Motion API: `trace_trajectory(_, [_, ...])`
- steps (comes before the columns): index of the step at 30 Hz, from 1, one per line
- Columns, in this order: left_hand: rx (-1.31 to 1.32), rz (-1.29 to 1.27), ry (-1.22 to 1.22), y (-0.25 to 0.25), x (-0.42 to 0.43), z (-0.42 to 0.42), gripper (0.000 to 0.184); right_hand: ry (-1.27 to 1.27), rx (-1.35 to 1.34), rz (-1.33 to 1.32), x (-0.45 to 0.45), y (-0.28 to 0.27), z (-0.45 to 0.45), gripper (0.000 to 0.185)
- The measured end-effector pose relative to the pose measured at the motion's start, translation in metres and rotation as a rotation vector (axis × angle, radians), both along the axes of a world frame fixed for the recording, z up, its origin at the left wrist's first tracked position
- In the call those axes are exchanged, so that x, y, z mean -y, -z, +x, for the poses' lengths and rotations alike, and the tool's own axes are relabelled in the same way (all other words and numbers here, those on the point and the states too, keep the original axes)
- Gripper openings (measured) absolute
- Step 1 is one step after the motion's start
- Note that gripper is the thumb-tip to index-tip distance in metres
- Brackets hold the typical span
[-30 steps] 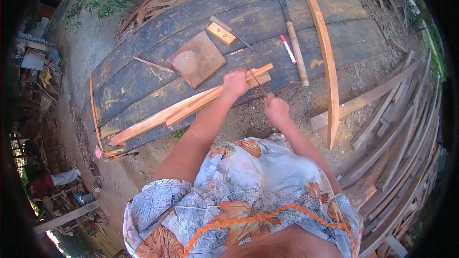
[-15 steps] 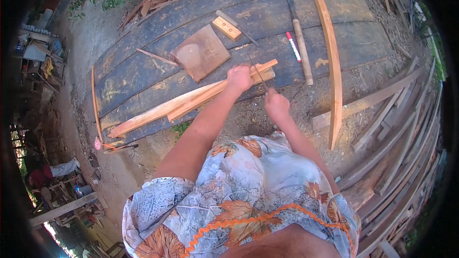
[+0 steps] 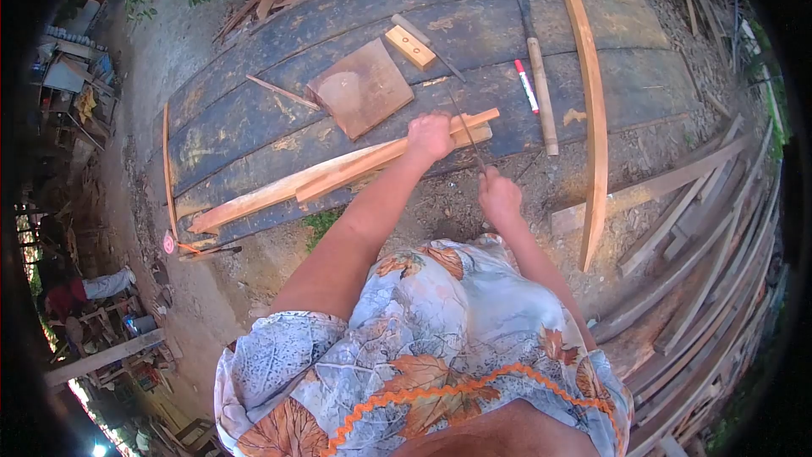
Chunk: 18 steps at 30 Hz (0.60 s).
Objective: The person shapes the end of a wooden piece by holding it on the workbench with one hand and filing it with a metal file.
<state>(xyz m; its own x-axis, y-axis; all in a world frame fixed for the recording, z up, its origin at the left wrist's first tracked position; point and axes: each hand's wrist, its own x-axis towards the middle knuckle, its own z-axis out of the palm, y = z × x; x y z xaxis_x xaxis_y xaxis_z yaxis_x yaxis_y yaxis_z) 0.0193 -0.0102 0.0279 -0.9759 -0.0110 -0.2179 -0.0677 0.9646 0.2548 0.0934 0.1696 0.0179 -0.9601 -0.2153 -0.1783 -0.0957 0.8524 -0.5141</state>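
Observation:
My left hand (image 3: pixel 430 136) is closed over a narrow wooden strip (image 3: pixel 355 171) and presses it down on a paler, longer piece of wood (image 3: pixel 254 204). Both lie slantwise along the near edge of the dark planked surface. In my right hand (image 3: pixel 500 195), nearer my body, is a narrow dark metal tool (image 3: pixel 468 133), its grip hidden in the fist. The blade crosses the strip just right of my left hand; whether it is a file or a saw I cannot make out.
Beyond my hands lie a square board (image 3: pixel 360 90), a block with two holes (image 3: pixel 410 47), a grey-handled tool (image 3: pixel 412 29), a red-and-white marker (image 3: pixel 526 86) and a long-handled curved blade (image 3: pixel 543 97). A long beam (image 3: pixel 589 118) crosses the right side. Stacked planks (image 3: pixel 702 254) lie farther right.
My right hand has drawn the blade slightly back toward my body. My left hand keeps its grip on the strip. The whole view has shifted slightly.

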Motion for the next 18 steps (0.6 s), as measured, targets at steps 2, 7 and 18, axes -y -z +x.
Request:
trace_trajectory(2, [-0.025, 0.014, 0.001, 0.005, 0.002, 0.0, 0.033, -0.001, -0.007, -0.01, 0.0, 0.001, -0.001, 0.022])
trace_trajectory(7, [-0.039, 0.038, -0.007, 0.007, 0.003, -0.001, 0.034, 0.023, -0.009, -0.024, -0.004, -0.009, 0.002, 0.022])
trace_trajectory(18, [-0.049, 0.033, 0.004, 0.008, 0.004, -0.001, 0.032, -0.026, -0.062, -0.013, 0.004, 0.002, -0.004, 0.022])
